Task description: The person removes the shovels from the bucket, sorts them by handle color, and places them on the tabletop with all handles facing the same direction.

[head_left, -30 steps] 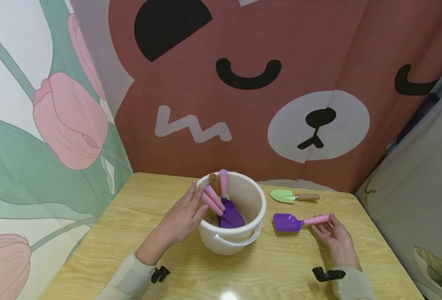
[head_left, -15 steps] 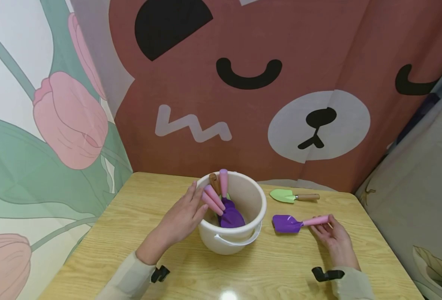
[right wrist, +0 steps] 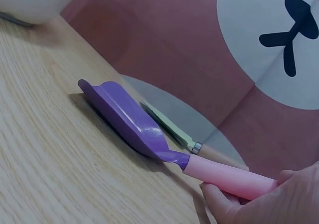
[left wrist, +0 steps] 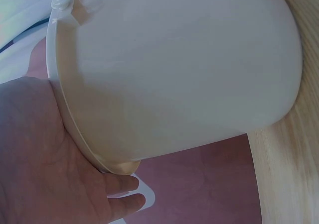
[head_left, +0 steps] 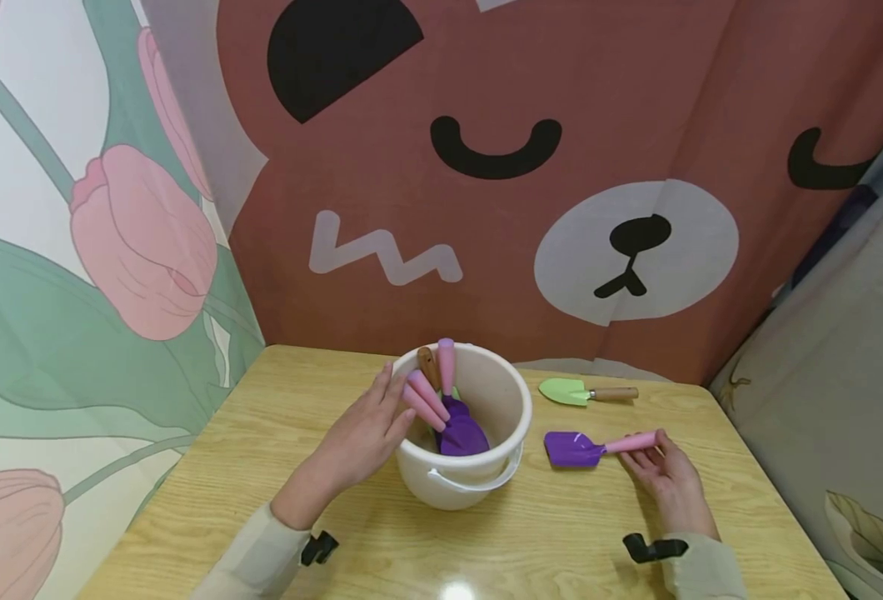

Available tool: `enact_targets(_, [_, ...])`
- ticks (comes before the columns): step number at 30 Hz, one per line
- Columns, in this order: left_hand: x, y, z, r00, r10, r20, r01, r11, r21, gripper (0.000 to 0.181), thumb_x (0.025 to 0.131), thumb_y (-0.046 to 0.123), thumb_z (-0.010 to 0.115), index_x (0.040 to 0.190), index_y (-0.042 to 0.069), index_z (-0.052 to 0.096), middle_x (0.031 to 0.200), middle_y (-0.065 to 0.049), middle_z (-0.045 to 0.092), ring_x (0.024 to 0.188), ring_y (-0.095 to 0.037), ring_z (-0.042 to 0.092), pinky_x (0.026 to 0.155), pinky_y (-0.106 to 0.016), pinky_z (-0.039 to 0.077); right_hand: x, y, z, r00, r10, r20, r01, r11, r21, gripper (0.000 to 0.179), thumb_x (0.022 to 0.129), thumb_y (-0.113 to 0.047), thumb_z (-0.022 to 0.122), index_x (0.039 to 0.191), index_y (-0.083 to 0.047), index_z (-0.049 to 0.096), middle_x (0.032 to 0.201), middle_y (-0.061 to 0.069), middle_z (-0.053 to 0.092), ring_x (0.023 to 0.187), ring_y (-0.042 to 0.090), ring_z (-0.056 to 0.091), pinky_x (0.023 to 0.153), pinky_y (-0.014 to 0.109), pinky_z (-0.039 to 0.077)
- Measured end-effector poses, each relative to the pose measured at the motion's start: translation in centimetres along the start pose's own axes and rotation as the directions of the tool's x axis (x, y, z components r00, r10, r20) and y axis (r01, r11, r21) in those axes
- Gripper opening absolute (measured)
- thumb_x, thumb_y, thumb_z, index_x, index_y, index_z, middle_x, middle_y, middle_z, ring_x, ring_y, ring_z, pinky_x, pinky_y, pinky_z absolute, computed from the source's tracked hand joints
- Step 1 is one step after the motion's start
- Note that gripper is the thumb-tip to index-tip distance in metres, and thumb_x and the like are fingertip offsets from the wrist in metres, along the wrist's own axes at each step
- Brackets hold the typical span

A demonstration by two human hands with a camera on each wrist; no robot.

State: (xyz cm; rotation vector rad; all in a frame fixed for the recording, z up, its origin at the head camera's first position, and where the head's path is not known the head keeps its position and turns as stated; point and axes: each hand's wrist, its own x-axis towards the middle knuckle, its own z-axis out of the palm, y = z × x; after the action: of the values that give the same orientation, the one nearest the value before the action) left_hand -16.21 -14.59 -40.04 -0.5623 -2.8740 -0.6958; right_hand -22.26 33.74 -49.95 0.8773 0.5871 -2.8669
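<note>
My left hand (head_left: 362,437) rests with extended fingers against the left rim of a white bucket (head_left: 452,487), and the left wrist view shows the palm along that rim. Inside the bucket lean several small garden tools: pink-handled purple shovels (head_left: 464,436) and one with a brown wooden handle (head_left: 428,367). To the bucket's right, my right hand (head_left: 670,479) pinches the end of a pink handle on a purple toy shovel (head_left: 572,449). In the right wrist view this shovel (right wrist: 124,117) lies low over the table, blade pointing away from the hand.
Behind the held shovel, a light green trowel (head_left: 565,392) with a wooden handle lies on the wooden table (head_left: 531,542). A bear-print curtain (head_left: 486,267) hangs along the back edge. The bucket's white bail handle (head_left: 486,483) hangs down its front.
The purple shovel's blade has dipped very slightly toward the table's front while my right hand keeps its pinch. My left hand and the bucket have not visibly moved.
</note>
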Motion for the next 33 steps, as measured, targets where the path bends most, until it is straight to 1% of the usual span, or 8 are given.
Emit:
enact_targets(6, [0.0,-0.06,0.01,1.0,0.007,-0.003,-0.007,1.0,0.002,0.066,0.11,0.046,0.033,0.163,0.009,0.017,0.169,-0.017,0.002,0.151,-0.039,0.024,0.12,-0.055,0.029,0.06,-0.02,0.01,1.0,-0.004,0.004,0.004,1.0,-0.019,0.057,0.102,-0.025,0.056,0.15,-0.045,0.032,0.107,0.008,0.065,0.141,0.015,0.042,0.12,0.042,0.027])
enact_targets(10, [0.03,-0.12,0.01,1.0,0.006,-0.001,-0.006,1.0,0.005,0.067,0.11,0.046,0.033,0.163,0.008,0.017,0.169,-0.017,0.002,0.151,-0.04,0.024,0.12,-0.055,0.029,0.13,-0.02,-0.05,1.0,-0.012,0.003,0.012,0.999,-0.042,0.058,0.102,-0.026,0.056,0.152,-0.045,0.031,0.106,0.008,0.066,0.139,0.015,0.044,0.119,0.042,0.027])
enact_targets(14, [0.02,-0.16,0.07,1.0,-0.001,0.002,0.001,1.0,-0.002,0.066,0.11,0.045,0.034,0.162,0.008,0.018,0.169,-0.016,0.001,0.151,-0.04,0.025,0.12,-0.055,0.029,0.16,-0.04,-0.16,1.0,-0.01,0.002,0.01,0.999,-0.034,0.058,0.102,-0.025,0.056,0.151,-0.044,0.032,0.103,0.009,0.066,0.138,0.015,0.046,0.12,0.042,0.027])
enact_targets(19, [0.0,-0.12,0.07,1.0,-0.002,0.005,0.002,1.0,-0.001,0.066,0.11,0.045,0.034,0.162,0.008,0.018,0.169,-0.015,0.001,0.151,-0.039,0.024,0.12,-0.055,0.028,0.15,-0.07,-0.25,1.0,-0.007,0.001,0.007,0.999,-0.035,0.056,0.102,-0.025,0.055,0.15,-0.043,0.033,0.102,0.009,0.067,0.14,0.014,0.043,0.12,0.041,0.026])
enact_targets(25, [-0.01,-0.11,-0.02,1.0,0.007,0.003,-0.007,1.0,-0.002,0.066,0.11,0.046,0.033,0.162,0.008,0.018,0.169,-0.016,0.0,0.152,-0.038,0.023,0.12,-0.055,0.028,0.05,-0.06,-0.27,1.0,-0.019,0.002,0.019,0.997,-0.075,0.061,0.104,-0.025,0.052,0.155,-0.044,0.025,0.102,0.007,0.066,0.134,0.015,0.049,0.12,0.041,0.025])
enact_targets(28, [-0.03,-0.14,-0.03,1.0,0.009,0.003,-0.009,1.0,-0.003,0.067,0.11,0.048,0.031,0.162,0.008,0.018,0.169,-0.016,0.0,0.152,-0.037,0.022,0.121,-0.055,0.027,0.0,-0.03,-0.25,0.999,-0.032,-0.005,0.031,0.993,-0.113,0.062,0.105,-0.026,0.049,0.158,-0.043,0.02,0.11,0.004,0.064,0.14,0.014,0.042,0.12,0.04,0.026])
enact_targets(32, [-0.03,-0.16,0.02,1.0,0.011,0.002,-0.011,1.0,-0.004,0.068,0.11,0.049,0.031,0.162,0.008,0.019,0.169,-0.016,0.0,0.152,-0.037,0.022,0.121,-0.055,0.027,-0.1,-0.09,-0.08,0.999,-0.041,0.005,0.041,0.989,-0.143,0.064,0.108,-0.027,0.044,0.16,-0.044,0.012,0.134,-0.004,0.05,0.15,0.011,0.023,0.122,0.038,0.023])
enact_targets(33, [-0.01,-0.18,0.04,1.0,0.011,0.0,-0.011,1.0,-0.006,0.068,0.11,0.048,0.031,0.162,0.007,0.019,0.169,-0.016,0.001,0.152,-0.037,0.022,0.121,-0.055,0.027,-0.16,-0.12,0.0,0.999,-0.045,-0.001,0.044,0.989,-0.144,0.064,0.108,-0.026,0.043,0.16,-0.043,0.011,0.139,-0.006,0.047,0.151,0.011,0.021,0.122,0.039,0.023])
